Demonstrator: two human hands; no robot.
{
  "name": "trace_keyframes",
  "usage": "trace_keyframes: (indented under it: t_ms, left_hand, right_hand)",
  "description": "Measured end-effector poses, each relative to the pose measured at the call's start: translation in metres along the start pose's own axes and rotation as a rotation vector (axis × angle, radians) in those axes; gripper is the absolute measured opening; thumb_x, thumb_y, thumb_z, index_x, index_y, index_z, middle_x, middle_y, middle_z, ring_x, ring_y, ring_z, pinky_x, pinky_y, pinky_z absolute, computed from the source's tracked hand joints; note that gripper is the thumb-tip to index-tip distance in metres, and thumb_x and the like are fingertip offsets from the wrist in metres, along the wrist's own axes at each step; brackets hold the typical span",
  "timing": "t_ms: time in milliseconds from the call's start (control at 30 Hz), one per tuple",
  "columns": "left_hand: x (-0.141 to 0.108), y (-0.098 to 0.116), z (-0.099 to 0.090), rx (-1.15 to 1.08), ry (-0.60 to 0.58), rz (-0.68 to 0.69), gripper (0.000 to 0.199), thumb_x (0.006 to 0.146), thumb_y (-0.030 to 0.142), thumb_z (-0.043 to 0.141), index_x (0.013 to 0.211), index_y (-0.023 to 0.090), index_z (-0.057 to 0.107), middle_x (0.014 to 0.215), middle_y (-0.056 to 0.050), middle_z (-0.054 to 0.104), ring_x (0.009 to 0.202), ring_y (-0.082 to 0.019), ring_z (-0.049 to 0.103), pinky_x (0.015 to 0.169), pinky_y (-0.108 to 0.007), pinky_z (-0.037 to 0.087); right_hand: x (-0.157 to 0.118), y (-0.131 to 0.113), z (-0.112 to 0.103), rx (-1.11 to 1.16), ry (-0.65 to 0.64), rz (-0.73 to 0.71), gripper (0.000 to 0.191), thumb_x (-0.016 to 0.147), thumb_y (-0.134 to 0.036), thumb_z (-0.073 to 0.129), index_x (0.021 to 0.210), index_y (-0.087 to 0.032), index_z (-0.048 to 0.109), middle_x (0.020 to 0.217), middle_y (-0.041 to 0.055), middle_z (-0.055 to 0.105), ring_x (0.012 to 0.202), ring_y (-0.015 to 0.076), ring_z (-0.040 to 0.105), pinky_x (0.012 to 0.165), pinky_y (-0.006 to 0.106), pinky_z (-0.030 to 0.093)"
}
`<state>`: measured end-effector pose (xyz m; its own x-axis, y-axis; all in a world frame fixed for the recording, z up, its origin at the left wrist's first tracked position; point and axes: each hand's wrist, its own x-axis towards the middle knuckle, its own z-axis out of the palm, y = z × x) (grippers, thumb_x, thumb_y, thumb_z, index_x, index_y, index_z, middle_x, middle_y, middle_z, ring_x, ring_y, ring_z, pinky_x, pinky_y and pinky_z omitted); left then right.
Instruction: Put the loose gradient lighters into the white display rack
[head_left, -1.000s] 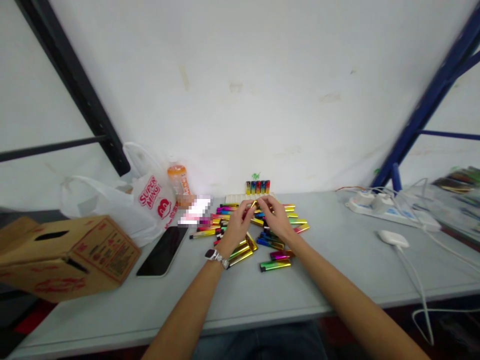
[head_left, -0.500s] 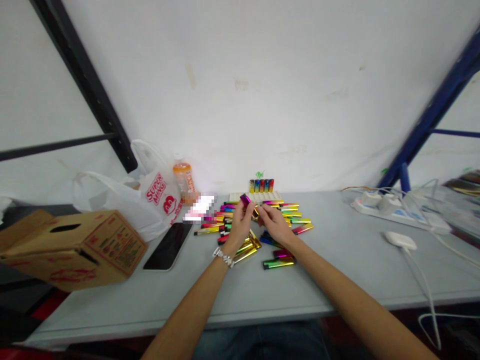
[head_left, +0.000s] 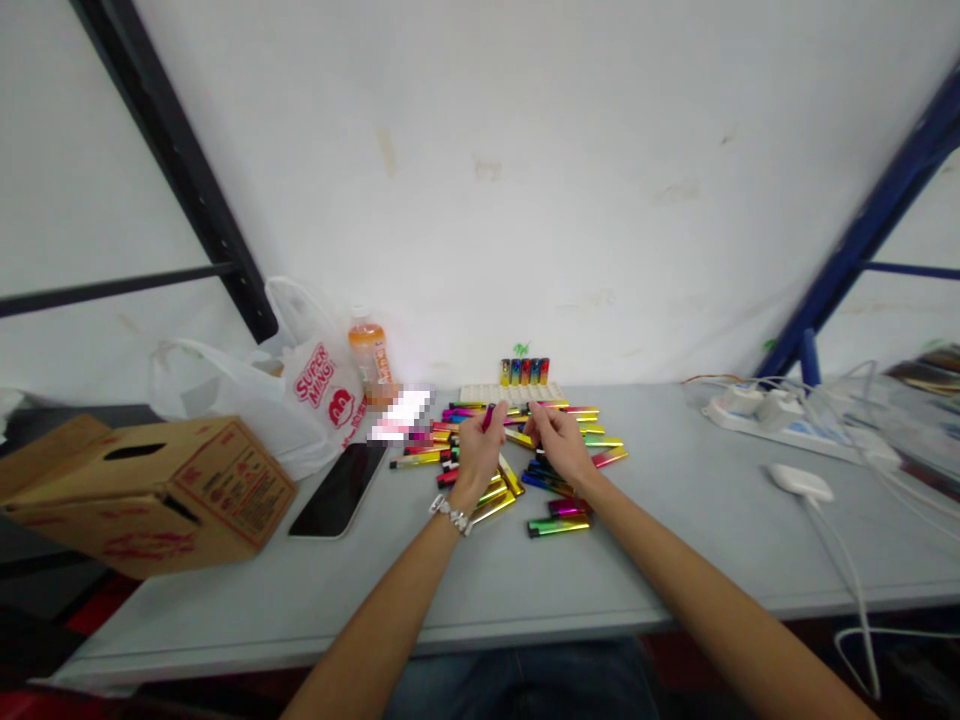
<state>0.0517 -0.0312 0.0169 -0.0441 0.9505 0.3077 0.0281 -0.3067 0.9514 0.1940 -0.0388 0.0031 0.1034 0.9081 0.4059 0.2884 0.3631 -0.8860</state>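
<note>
My left hand [head_left: 480, 448], with a bracelet at its wrist, is closed round a shiny purple lighter [head_left: 488, 417], whose end sticks up above the thumb. My right hand [head_left: 559, 440] is a short way to the right, its fingers curled into a pinch; what they hold, if anything, is too small to tell. Loose metallic lighters in gold, green, red and blue lie under and around both hands, among them a green lighter [head_left: 559, 526] near the front. Behind the hands is a pale slotted tray [head_left: 480, 393], with several lighters [head_left: 526, 371] upright in a row at its back.
To the left are a cardboard box [head_left: 217, 480], a white plastic bag [head_left: 300, 430], a black phone [head_left: 339, 490] and an orange drink bottle [head_left: 370, 355]. To the right lie a power strip [head_left: 795, 425] and a white charger [head_left: 801, 481] with its cable. A wall stands behind the table [head_left: 675, 540].
My right hand has come away from the lighter, leaving a gap between the hands. The lighter in my left hand has turned more upright and is lower in the grip.
</note>
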Motion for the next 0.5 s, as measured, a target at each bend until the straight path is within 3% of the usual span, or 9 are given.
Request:
trace_keyframes:
  t_ms: [133,500]
  left_hand:
    - [0.0033,-0.001,0.0017,0.084,0.068,-0.006,0.052,0.081,0.057,0.057,0.05,0.021,0.037,0.045,0.006,0.033,0.045,-0.009,0.029,0.047,-0.025,0.024]
    - [0.0059,-0.0017,0.0021,0.093,0.039,-0.033,0.045,0.082,0.046,0.058,0.051,0.022,0.036,0.046,0.006,0.034,0.046,-0.009,0.029,0.046,-0.025,0.023]
  right_hand:
    - [-0.001,-0.0007,-0.0004,0.011,-0.013,0.026,0.059,0.091,-0.067,0.043,0.064,-0.018,0.061,0.051,-0.0011,0.051,0.05,0.0136,0.046,0.053,0.027,0.036]
    - [-0.0017,-0.0019,-0.0016,-0.038,-0.043,0.011,0.062,0.092,-0.069,0.04,0.065,-0.019,0.062,0.051,-0.0009,0.052,0.051,0.0143,0.048,0.054,0.027,0.037]
